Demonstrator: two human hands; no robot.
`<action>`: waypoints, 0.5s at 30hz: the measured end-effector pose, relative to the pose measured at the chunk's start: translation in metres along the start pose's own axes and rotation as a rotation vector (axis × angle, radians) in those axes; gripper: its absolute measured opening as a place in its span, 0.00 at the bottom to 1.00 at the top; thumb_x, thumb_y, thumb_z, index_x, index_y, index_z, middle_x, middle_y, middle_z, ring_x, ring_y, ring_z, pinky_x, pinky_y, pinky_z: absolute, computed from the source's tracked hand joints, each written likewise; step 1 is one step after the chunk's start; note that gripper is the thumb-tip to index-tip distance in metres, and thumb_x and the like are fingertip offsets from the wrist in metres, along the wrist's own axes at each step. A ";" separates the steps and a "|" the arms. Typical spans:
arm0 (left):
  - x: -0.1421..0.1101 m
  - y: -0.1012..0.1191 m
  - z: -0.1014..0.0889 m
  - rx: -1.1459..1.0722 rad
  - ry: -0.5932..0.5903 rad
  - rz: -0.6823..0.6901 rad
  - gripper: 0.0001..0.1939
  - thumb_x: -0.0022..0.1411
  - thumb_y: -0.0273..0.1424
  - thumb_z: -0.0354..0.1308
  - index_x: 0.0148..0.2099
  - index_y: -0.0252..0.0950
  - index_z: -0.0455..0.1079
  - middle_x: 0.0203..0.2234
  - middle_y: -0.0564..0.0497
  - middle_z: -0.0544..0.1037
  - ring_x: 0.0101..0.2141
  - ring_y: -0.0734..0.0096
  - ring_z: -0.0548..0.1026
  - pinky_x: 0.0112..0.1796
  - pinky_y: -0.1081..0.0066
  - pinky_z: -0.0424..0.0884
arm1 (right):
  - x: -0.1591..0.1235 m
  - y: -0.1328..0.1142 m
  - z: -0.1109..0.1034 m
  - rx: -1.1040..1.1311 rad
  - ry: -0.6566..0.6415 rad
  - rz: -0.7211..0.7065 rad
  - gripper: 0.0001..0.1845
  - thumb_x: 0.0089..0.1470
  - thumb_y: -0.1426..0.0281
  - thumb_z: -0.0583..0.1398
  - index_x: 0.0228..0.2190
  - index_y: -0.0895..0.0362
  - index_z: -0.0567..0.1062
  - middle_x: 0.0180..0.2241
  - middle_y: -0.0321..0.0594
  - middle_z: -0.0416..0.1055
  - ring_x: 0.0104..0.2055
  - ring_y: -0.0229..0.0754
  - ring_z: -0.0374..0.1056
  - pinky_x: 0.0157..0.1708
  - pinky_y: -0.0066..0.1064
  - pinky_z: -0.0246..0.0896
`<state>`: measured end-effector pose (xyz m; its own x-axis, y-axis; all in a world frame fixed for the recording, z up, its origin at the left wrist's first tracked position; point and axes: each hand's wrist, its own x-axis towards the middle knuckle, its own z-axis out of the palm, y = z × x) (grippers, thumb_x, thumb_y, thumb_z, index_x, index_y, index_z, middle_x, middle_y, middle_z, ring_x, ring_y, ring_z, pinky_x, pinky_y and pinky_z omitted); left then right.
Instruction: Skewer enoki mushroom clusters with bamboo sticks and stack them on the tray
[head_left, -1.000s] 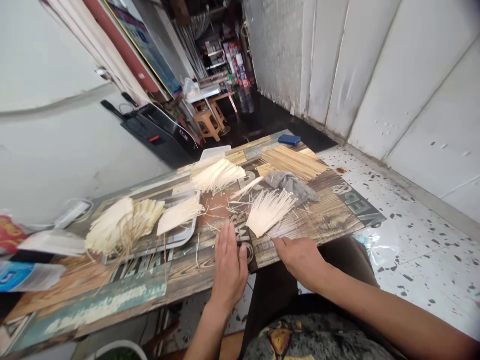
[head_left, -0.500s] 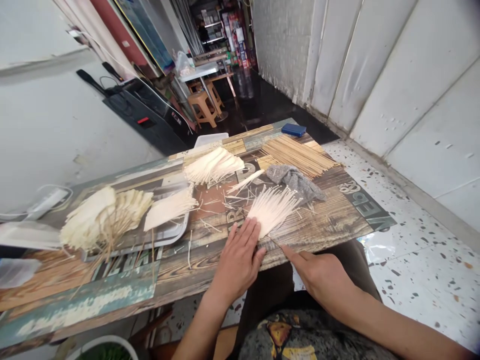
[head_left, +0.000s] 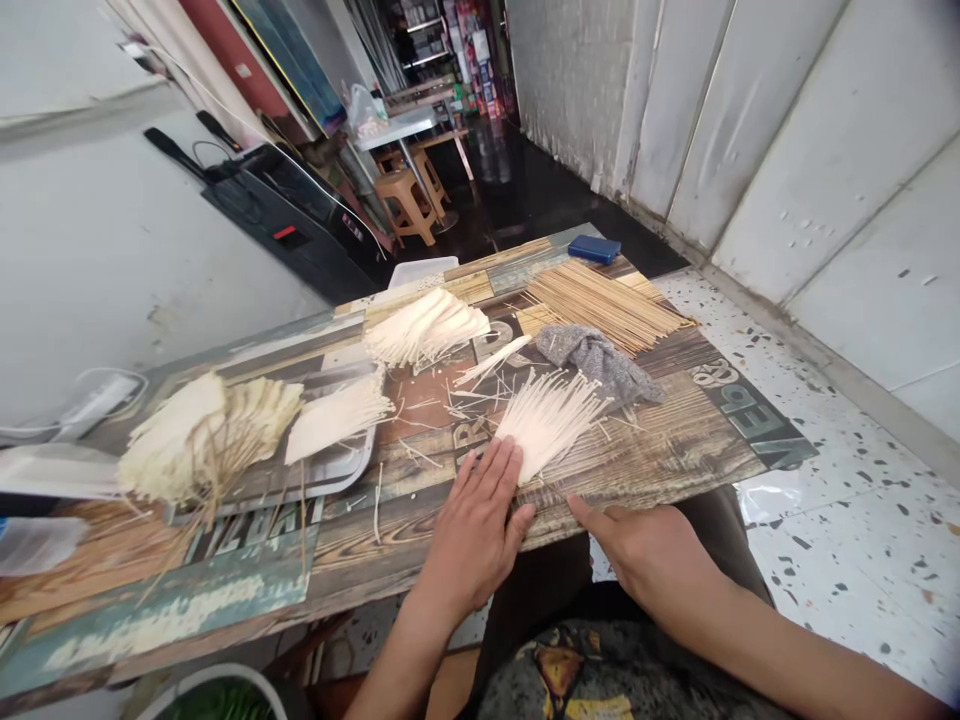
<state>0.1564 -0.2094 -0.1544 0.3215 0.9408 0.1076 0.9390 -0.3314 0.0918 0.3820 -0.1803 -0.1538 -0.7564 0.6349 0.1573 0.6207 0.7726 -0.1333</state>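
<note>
My left hand (head_left: 480,515) lies flat, fingers stretched out, pressing on the base of a fanned-out bunch of enoki mushrooms (head_left: 551,420) on the table. My right hand (head_left: 649,550) is closed at the table's front edge, index finger pointing at the mushroom base. A thin skewer seems to run from it towards the bunch; most of it is hidden by the hand. At left, a tray (head_left: 352,480) bears a flat skewered enoki fan (head_left: 334,415) and a pile of skewered pale food sheets (head_left: 210,430). More enoki bunches (head_left: 427,325) lie behind my left hand.
A heap of bamboo skewers (head_left: 607,305) lies at the far right, near a grey cloth (head_left: 600,360) and a blue box (head_left: 594,249). Loose enoki strands (head_left: 420,453) are scattered on the table (head_left: 675,450). A bowl of greens (head_left: 217,700) stands below the front edge.
The thin skewer between my right hand and the mushroom base shows less than before. Both hands stay nearly in place; the view has shifted slightly.
</note>
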 end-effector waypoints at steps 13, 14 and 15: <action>-0.007 0.005 -0.001 -0.102 0.278 -0.112 0.36 0.68 0.37 0.47 0.70 0.32 0.36 0.67 0.40 0.48 0.67 0.59 0.43 0.63 0.51 0.48 | 0.003 0.018 -0.014 -0.177 0.423 -0.083 0.18 0.62 0.76 0.48 0.41 0.62 0.77 0.24 0.41 0.77 0.17 0.36 0.67 0.18 0.26 0.57; -0.009 0.004 0.000 -0.097 0.346 -0.151 0.36 0.68 0.35 0.46 0.70 0.32 0.34 0.67 0.39 0.47 0.67 0.58 0.42 0.63 0.51 0.48 | 0.007 0.023 -0.021 -0.245 0.496 -0.104 0.18 0.63 0.75 0.48 0.39 0.63 0.77 0.23 0.41 0.76 0.15 0.37 0.66 0.17 0.27 0.55; -0.013 0.003 0.001 -0.092 0.405 -0.188 0.36 0.68 0.34 0.46 0.70 0.32 0.33 0.67 0.39 0.48 0.67 0.59 0.42 0.63 0.51 0.49 | 0.012 0.028 -0.030 -0.308 0.556 -0.116 0.17 0.64 0.73 0.49 0.38 0.63 0.77 0.22 0.40 0.76 0.14 0.37 0.65 0.16 0.28 0.53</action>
<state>0.1553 -0.2221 -0.1564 0.0556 0.8877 0.4570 0.9558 -0.1797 0.2328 0.3961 -0.1507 -0.1262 -0.6536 0.3902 0.6485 0.6347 0.7493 0.1888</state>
